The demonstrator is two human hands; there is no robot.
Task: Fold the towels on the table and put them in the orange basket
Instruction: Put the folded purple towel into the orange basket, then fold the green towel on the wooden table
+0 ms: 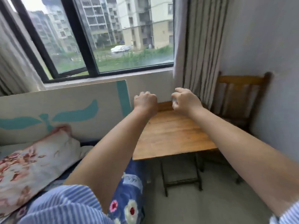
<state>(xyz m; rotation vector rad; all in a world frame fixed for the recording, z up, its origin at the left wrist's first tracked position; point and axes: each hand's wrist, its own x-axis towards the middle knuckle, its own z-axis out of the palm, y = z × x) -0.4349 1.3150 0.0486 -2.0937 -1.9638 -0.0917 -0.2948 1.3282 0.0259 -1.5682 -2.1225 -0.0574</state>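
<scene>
Left hand point(145, 101) fisted, right hand point(184, 101) loosely curled, both apparently empty above wooden table point(171, 135). No towels or basket visible; locate towel first.

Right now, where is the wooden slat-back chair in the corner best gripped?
Grip the wooden slat-back chair by its top rail, fingers coming down from above: the rail is a bare horizontal bar, while the grey wall closes off its right side and the wooden table crowds its left.

Short sleeves point(64, 206) striped in blue and white are worn on both arms; the forearms are left bare; the left hand point(145, 101) and right hand point(186, 101) are ungloved.
</scene>
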